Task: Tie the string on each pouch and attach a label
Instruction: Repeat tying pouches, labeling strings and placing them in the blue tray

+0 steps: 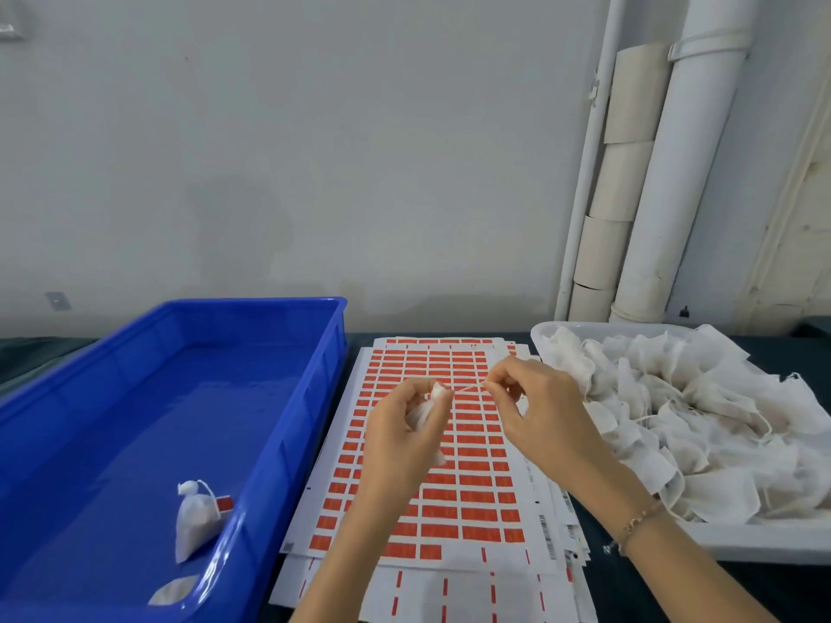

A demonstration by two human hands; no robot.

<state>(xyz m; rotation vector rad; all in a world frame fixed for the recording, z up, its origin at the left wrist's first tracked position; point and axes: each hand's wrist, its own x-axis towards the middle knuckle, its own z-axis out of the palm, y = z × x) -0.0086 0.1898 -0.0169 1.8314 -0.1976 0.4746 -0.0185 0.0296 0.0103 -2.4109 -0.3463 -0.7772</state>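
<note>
Most of pouch (426,411) hidden in left hand (402,438); string (470,388) to right hand (535,411) thin, blurred. Print on label sheets (454,487) too small to read. Pic edge cuts blue tray (279,433) at left & btm, white tray (764,553) at right

barcodes on label sheets (546,528), no text readable

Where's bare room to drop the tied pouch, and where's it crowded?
Free: most of the blue bin floor, between its far wall and the tagged pouch by its near right wall. Crowded: white tray, heaped with untied pouches; label sheets fill the middle, under the left hand holding a pouch and the right hand pinching its string.
</note>
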